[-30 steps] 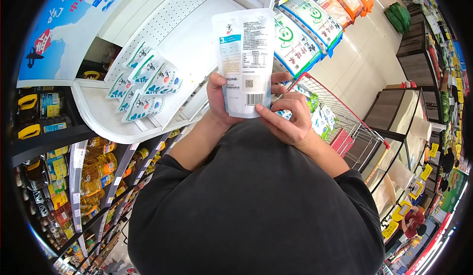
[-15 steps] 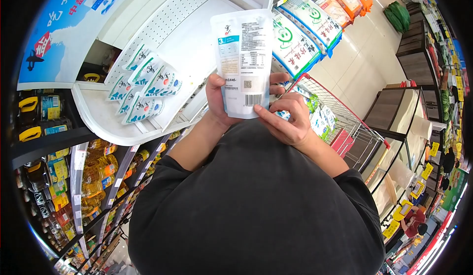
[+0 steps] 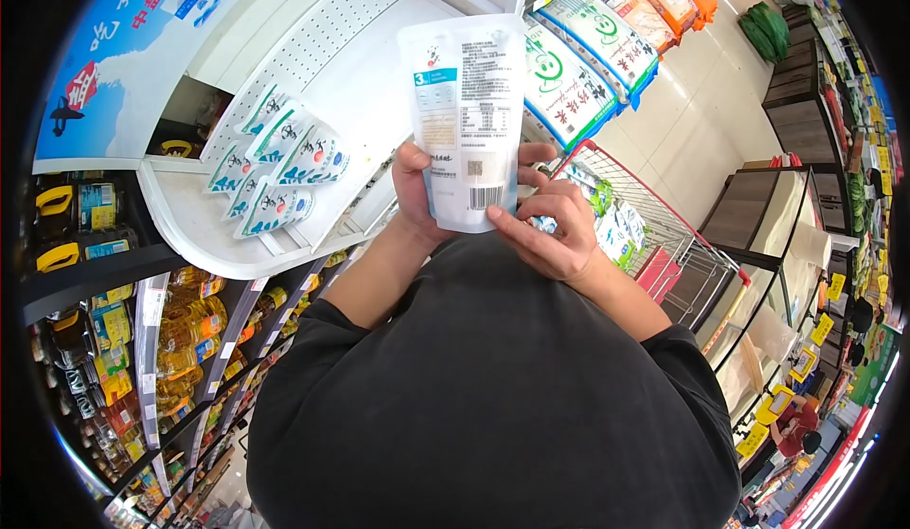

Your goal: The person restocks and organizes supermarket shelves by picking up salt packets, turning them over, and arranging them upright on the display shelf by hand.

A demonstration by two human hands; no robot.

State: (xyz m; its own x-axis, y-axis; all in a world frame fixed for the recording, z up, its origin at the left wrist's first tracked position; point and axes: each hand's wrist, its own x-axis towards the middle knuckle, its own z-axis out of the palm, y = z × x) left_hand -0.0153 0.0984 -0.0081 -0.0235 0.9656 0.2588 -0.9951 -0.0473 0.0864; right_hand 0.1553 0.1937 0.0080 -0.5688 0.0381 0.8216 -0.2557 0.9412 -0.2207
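Observation:
A white salt pouch [image 3: 445, 136] with a blue "3" label, printed text and a barcode stands upright before my chest, back side facing me. My left hand [image 3: 415, 197] is closed round its left side, thumb at the edge; its other fingers pass behind, and fingertips show past the right edge. On the lower right corner, my right hand [image 3: 559, 230] rests a fingertip beside the barcode, its fingers bent. Some of its grip is hidden. Several similar pouches [image 3: 308, 155] lie in the white display bin [image 3: 227, 262] to the left.
Bagged rice [image 3: 578, 79] is stacked ahead to the right. A shopping cart [image 3: 697, 245] holding green-and-white packs stands at my right. Oil bottles [image 3: 185, 339] fill the shelves at left. A blue sign [image 3: 104, 64] rises behind the bin. A person in red [image 3: 794, 427] is far right.
The pouch has tilted slightly, its top shifting a little left and toward me. Both hands keep nearly the same place on it.

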